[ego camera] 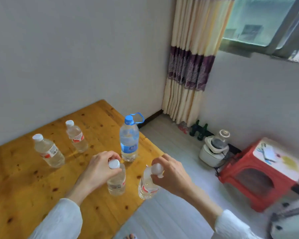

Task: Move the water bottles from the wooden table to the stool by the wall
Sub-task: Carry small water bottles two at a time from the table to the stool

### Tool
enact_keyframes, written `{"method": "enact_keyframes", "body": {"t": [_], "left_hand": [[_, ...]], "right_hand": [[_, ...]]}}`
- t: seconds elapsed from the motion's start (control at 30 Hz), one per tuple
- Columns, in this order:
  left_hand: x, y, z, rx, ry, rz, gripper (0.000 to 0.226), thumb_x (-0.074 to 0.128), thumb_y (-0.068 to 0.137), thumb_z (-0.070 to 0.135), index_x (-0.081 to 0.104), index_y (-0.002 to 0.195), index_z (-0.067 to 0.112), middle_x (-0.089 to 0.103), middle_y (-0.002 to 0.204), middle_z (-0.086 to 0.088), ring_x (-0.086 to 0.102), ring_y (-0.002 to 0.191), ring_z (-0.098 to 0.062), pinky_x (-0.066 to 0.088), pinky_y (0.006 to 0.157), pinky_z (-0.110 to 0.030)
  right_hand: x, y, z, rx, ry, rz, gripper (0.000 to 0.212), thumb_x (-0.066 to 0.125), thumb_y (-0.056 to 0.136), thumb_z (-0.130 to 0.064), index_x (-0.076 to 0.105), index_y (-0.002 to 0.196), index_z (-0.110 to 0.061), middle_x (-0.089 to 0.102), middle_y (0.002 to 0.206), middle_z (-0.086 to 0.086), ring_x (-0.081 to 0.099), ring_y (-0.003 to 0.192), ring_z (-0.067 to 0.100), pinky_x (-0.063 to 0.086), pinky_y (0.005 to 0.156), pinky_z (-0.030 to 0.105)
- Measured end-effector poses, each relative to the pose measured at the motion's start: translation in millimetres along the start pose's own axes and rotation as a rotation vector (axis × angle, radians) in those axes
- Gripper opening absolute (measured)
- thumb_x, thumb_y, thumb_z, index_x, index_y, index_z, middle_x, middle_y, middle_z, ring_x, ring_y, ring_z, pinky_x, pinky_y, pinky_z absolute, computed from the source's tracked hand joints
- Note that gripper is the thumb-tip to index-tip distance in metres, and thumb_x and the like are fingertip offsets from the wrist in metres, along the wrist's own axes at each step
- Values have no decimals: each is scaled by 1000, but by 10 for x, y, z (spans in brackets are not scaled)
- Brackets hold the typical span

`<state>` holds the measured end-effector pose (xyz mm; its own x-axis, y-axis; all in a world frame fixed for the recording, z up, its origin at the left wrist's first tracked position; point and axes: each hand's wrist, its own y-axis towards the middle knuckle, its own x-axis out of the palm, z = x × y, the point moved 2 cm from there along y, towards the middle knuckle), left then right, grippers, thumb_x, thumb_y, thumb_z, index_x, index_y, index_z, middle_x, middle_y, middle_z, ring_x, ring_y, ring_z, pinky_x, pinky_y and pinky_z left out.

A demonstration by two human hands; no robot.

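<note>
Sleeved arms reach in: left hand (100, 167) pinches one small bottle (116, 182) by its neck at the wooden table's (24, 183) right edge; right hand (169, 173) holds another bottle (148, 186) beyond that edge. Both should travel upright to the red stool (259, 178). Whether either bottle touches the table is unclear.

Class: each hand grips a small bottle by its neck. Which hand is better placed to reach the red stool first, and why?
The right hand. Its bottle already hangs past the wooden table edge on the red stool side; the left hand holds its bottle over the tabletop, farther away.
</note>
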<state>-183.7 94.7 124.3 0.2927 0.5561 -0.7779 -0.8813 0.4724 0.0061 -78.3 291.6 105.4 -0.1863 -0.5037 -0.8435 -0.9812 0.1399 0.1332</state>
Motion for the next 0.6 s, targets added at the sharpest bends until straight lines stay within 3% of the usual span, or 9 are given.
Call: {"method": "enact_keyframes", "body": {"t": [0.27, 0.4, 0.5, 0.6], "left_hand": [[1012, -801, 1759, 356, -86, -203, 25, 79, 63, 19, 66, 83, 24, 64, 74, 7, 57, 67, -7, 39, 59, -9], [1642, -1208, 2642, 528, -178, -367, 25, 81, 62, 18, 66, 80, 25, 62, 67, 7, 53, 61, -10, 38, 58, -9], [2153, -1538, 3332, 668, -246, -502, 29, 82, 62, 17, 65, 81, 31, 65, 73, 10, 58, 66, -7, 43, 62, -10], [2672, -1933, 4022, 811, -284, -634, 32, 82, 62, 16, 66, 86, 29, 64, 76, 16, 58, 66, 3, 43, 62, -7]], "right_hand": [[-1183, -2064, 711, 269, -57, 289, 36, 66, 72, -21, 61, 108, -17, 59, 102, 7, 54, 92, 23, 36, 78, 20], [-1711, -3092, 1007, 436, -126, 449, 33, 66, 73, -16, 63, 106, -14, 61, 97, 7, 51, 79, 16, 32, 76, 12], [-2025, -3887, 1191, 601, -148, 580, 34, 66, 73, -14, 63, 107, -13, 61, 95, 6, 42, 75, 6, 32, 76, 12], [-2295, -4674, 1337, 778, -149, 709, 35, 68, 72, -13, 63, 107, -12, 63, 96, 7, 43, 78, 8, 39, 79, 19]]}}
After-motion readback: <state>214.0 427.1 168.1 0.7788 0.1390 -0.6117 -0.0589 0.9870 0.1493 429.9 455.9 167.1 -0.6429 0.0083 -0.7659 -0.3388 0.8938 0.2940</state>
